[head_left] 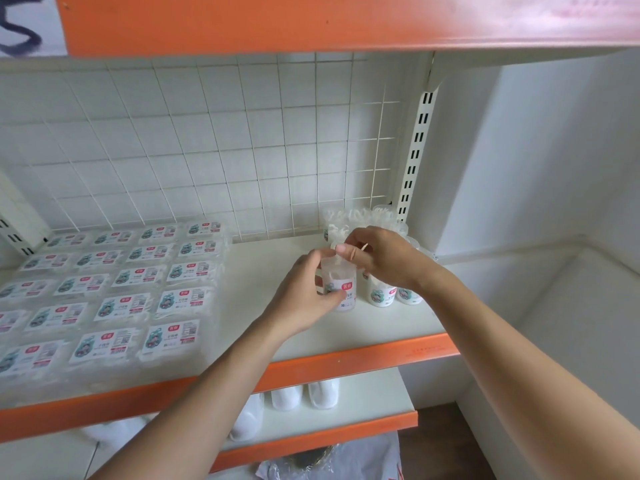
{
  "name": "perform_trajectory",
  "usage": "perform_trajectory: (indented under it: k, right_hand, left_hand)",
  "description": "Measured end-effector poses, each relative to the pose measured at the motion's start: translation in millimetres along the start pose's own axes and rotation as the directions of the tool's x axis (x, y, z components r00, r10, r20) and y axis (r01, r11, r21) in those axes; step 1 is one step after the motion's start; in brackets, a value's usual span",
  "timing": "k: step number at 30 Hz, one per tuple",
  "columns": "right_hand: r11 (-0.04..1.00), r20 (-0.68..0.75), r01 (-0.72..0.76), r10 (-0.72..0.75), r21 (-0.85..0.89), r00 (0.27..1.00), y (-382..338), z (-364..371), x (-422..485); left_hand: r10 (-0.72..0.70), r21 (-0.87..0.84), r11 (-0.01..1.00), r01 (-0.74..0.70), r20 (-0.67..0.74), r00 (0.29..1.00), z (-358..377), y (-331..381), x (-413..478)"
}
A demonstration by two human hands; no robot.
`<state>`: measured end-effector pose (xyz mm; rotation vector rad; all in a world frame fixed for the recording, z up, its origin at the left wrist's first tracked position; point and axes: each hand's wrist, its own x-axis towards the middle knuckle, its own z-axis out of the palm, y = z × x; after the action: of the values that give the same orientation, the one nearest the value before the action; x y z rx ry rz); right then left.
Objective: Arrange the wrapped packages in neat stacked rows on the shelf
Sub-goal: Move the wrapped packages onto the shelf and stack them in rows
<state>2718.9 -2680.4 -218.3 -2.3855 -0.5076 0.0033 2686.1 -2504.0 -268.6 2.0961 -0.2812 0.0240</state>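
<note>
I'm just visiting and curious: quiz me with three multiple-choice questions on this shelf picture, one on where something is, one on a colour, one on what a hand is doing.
1. Where on the white shelf do the flat clear-wrapped labelled packages lie?
A. left part
B. right end
C. in a basket

2. What colour is the shelf's front edge?
A. blue
B. orange
C. green

3. What is the left hand doing?
A. hanging idle
B. pressing flat on the packages
C. holding a small clear plastic tub

Answers: 1 A, they lie in rows at the left. 2 B, the edge strip is orange. 3 C, its fingers curl round the tub, while the right hand pinches a thin stick above it.
</note>
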Motion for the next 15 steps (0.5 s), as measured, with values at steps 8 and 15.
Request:
perform_trajectory:
  k: [8,15]
  right_hand:
    - [0.924,-0.234,-0.1,0.011,-0.369,0.972,47,5,-13]
    - [0.897,-0.14,-0.131,0.079,-0.421,0.987,60,8,-20]
  left_hand:
    - [0.012,0.144,0.989,-0.02,0.061,0.998,15,-21,3]
    - [0.14,0.442,0.885,-0.143,0.04,0.989,20,-17,11]
